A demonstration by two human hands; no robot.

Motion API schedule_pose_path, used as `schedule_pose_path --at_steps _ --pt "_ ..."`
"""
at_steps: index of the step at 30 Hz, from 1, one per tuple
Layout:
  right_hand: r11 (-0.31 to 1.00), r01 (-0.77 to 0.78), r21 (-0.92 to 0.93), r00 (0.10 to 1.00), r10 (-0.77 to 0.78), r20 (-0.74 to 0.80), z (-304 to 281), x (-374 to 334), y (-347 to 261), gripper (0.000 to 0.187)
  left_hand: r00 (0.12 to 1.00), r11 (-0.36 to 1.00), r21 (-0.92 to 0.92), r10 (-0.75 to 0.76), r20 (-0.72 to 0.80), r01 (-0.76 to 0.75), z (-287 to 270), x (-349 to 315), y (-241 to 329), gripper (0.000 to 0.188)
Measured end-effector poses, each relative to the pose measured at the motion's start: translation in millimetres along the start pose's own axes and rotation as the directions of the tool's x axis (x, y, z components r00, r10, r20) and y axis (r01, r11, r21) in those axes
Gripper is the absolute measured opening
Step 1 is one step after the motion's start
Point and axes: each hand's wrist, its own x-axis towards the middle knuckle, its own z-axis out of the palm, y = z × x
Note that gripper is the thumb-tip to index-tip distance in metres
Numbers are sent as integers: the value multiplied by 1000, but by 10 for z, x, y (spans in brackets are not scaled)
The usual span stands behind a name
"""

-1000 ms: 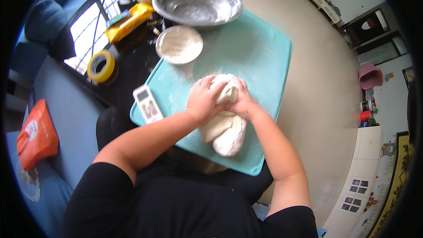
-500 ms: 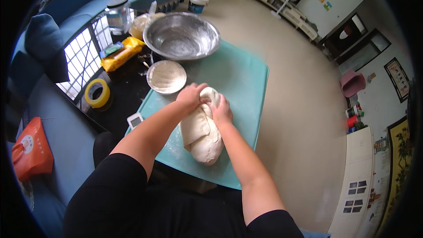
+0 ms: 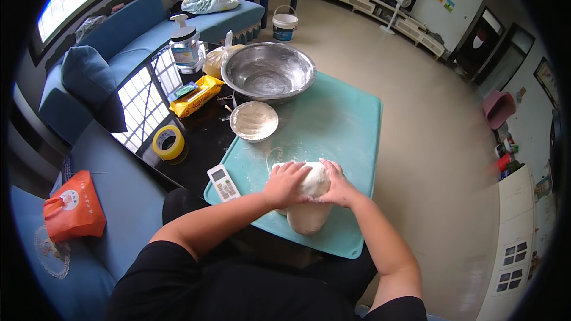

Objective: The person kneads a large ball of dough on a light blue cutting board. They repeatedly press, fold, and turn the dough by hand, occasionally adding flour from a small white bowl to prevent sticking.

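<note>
A large white lump of dough (image 3: 309, 219) lies near the front edge of a turquoise mat (image 3: 352, 120). My left hand (image 3: 288, 183) grips the left side of its folded-over upper part, fingers bent across the top. On the opposite side my right hand (image 3: 339, 185) is wrapped round the same fold, thumb toward the middle. The underside of the dough is hidden. Beyond my left hand stands a small bowl of flour (image 3: 254, 121), and behind it a wide steel bowl (image 3: 238, 72) dusted white inside. Loose flour is scattered on the mat.
A white remote control (image 3: 223, 183) lies on the mat's left edge. On the black table are yellow tape (image 3: 169, 143), a yellow packet (image 3: 197, 97), a pump bottle (image 3: 185, 47) and a tied plastic bag (image 3: 217, 60). An orange bag (image 3: 75, 207) rests on the blue sofa (image 3: 134, 169).
Both hands have come toward me, bringing the dough's far end back over the rest, so the lump is shorter. The view has shifted, and the remote control shows more fully.
</note>
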Motion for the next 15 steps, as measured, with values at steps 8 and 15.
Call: schedule_pose_path --at_steps 8,15 --pt "997 35 -65 976 -48 -211 319 419 275 90 998 992 111 60 25 -62 89 309 -490 78" --pt "964 -264 30 866 250 -433 299 1009 441 50 992 982 153 -115 50 106 203 1051 -721 64"
